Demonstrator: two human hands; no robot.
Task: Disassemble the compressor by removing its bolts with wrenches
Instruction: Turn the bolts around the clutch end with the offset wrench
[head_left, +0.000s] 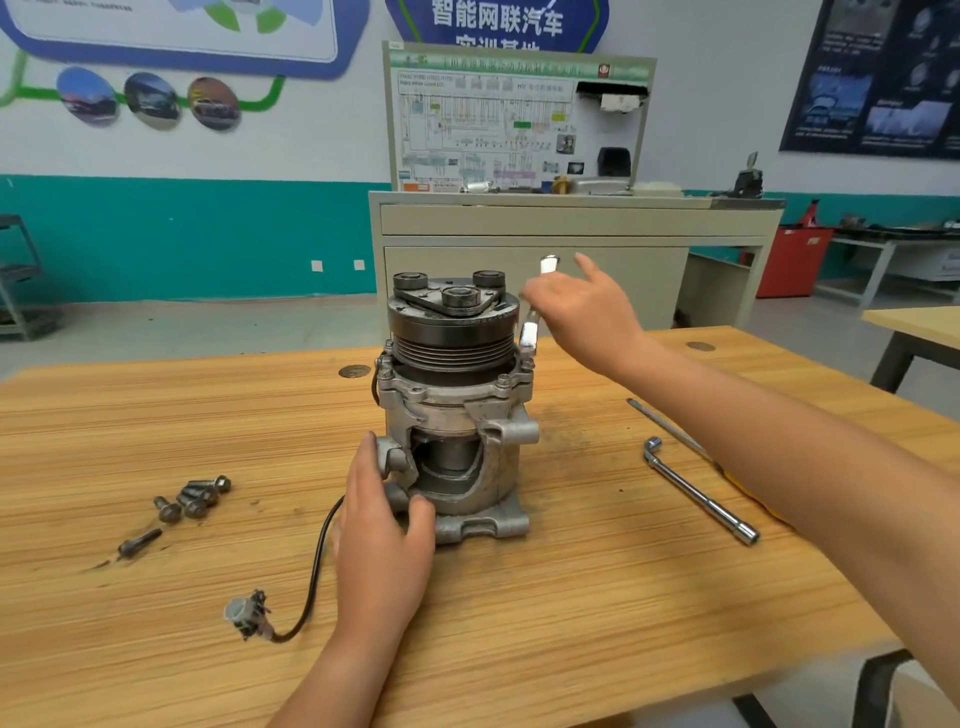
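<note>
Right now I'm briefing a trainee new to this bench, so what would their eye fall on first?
The compressor stands pulley-up in the middle of the table, the left hand holding its base while the right hand holds a wrench by its upper right flange. Loose bolts lie to its left, an L-wrench to its right.

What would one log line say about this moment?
left hand: holds compressor base | right hand: grips wrench at compressor rim | loose bolts: on table, left | spare wrench: on table, right
</note>
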